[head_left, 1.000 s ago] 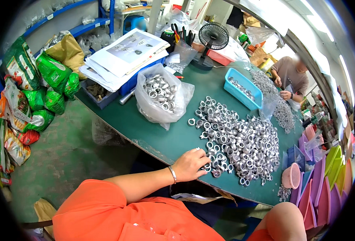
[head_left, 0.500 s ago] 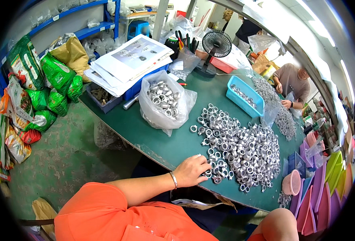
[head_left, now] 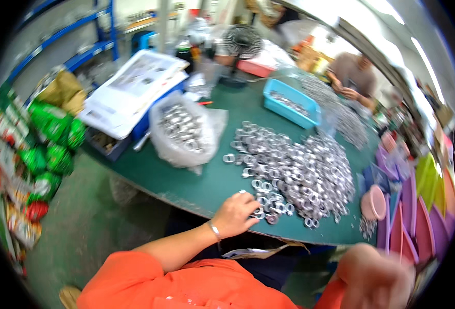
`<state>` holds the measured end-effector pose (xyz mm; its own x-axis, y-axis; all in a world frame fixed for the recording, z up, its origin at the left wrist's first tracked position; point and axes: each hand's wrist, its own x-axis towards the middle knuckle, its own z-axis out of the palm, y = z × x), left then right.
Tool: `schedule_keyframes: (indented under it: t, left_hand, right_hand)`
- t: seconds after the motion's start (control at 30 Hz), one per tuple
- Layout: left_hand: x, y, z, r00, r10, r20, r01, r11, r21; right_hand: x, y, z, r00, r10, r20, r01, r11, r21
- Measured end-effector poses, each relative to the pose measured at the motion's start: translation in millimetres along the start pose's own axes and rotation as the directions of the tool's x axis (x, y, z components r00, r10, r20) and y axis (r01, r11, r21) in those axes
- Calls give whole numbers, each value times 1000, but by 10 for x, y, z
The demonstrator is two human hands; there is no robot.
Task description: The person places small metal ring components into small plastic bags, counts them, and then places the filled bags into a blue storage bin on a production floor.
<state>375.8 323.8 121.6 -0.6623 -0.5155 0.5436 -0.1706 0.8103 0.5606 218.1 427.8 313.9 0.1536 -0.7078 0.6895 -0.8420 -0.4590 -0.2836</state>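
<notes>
Many small silver metal rings (head_left: 310, 177), each with a little lug, lie heaped on the green table (head_left: 186, 193). At the near left edge of this heap, my left hand (head_left: 235, 213) rests on the table with bent fingers. Its thumb and forefinger are apart, and the fingertips touch or nearly touch the closest rings; no ring shows held. A silver bangle circles that wrist. My right hand (head_left: 379, 278) is raised at the lower right, off the table, so smeared by motion that its fingers and anything in them cannot be made out.
Left of the heap stands a clear plastic bag (head_left: 181, 131) of similar rings. Behind are a light-blue tray (head_left: 292, 103), a black fan (head_left: 242, 44) and stacked papers (head_left: 132, 90). Colourful plastic bins (head_left: 410, 206) and a pink cup (head_left: 373, 202) are right. Across the table, a person (head_left: 353, 77) works.
My right hand has come into view at the lower right, where a bent arm showed before. The whole view has shifted and blurred. My left hand stays at the heap's edge.
</notes>
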Motion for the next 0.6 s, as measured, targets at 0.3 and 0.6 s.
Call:
schedule_keyframes:
  t: [0.3,0.6]
  left_hand:
    - [149,87,-4,1000,18,15,-18,1000,12]
    - [183,185,41,999,21,43,-19,999,-46]
  right_hand:
    - [948,2572,-1181,687,662,-298,-688,463,-559]
    - [845,4081,-2413,489,801,-344,-692,117,-712]
